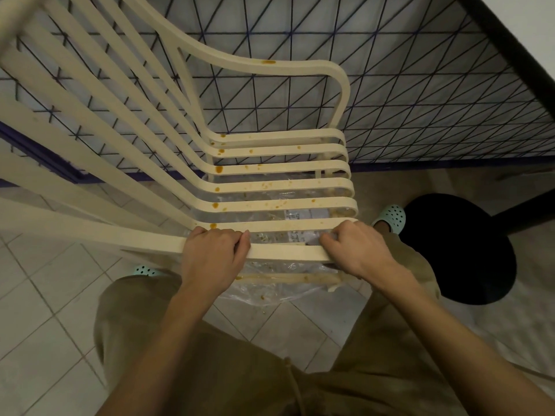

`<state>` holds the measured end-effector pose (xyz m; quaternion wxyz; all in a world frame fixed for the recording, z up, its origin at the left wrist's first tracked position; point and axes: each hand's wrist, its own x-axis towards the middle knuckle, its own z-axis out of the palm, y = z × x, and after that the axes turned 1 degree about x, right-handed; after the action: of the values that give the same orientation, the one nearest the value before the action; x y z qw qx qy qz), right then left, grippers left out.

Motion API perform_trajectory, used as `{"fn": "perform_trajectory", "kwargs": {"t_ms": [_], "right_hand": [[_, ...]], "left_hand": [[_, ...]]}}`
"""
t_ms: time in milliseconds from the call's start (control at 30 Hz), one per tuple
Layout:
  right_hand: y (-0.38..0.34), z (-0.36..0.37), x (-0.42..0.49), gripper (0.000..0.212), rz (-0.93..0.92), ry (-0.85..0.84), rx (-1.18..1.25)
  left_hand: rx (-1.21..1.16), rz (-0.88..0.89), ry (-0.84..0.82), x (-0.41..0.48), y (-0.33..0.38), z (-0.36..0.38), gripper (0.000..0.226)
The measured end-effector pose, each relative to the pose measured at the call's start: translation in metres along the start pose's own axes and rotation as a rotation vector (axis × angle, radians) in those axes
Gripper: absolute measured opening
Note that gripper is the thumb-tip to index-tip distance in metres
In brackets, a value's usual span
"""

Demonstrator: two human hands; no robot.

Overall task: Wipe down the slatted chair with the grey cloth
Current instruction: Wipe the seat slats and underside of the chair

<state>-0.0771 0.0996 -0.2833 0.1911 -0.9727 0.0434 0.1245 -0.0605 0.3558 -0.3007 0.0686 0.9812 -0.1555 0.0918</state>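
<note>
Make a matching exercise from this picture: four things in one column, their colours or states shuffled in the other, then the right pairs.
1 left hand
2 plastic sheet
3 clog
4 round base

A black
B mint green
C grips a slat of the chair
D clear, under the chair

Pairs: 1-C, 2-D, 3-B, 4-A

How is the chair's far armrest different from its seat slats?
The far armrest arches up high and bends down at its front, while the seat slats lie low and flat. The far armrest shows one orange stain, but the seat slats carry many spots and drips. The far armrest is a single strip, and the seat slats are several strips side by side with gaps between them. Both are the same cream colour.
</note>
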Motion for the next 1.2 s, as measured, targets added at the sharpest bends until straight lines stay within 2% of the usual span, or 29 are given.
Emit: {"fn": "perform_trajectory", "kwargs": {"t_ms": [200, 467, 667, 800, 933, 1100, 1200], "right_hand": [[-0.032, 0.005, 0.007, 0.042, -0.033, -0.088, -0.084], [-0.053, 0.029, 0.0, 0.051, -0.182, 0.099, -0.013], [-0.026, 0.025, -0.013, 0.043, -0.439, 0.162, -0.003], [-0.004, 0.023, -0.023, 0.037, -0.502, 0.184, 0.004], [0.018, 0.017, -0.03, 0.038, -0.482, 0.194, 0.02], [0.04, 0.009, -0.029, 0.031, -0.361, 0.191, 0.185], [0.033, 0.003, -0.016, 0.045, -0.189, 0.123, 0.182]], "left_hand": [[-0.017, -0.007, 0.006, 0.0, 0.002, -0.001, 0.05], [-0.019, 0.001, -0.004, 0.0, 0.0, 0.0, 0.048], [0.011, 0.028, 0.006, 0.001, -0.002, 0.001, 0.045], [0.015, 0.04, 0.023, 0.002, -0.002, 0.0, 0.043], [0.017, 0.039, 0.023, 0.001, -0.002, 0.0, 0.043], [0.011, 0.029, 0.01, 0.0, -0.002, 0.001, 0.045], [0.023, 0.025, -0.003, 0.0, -0.001, 0.001, 0.047]]}}
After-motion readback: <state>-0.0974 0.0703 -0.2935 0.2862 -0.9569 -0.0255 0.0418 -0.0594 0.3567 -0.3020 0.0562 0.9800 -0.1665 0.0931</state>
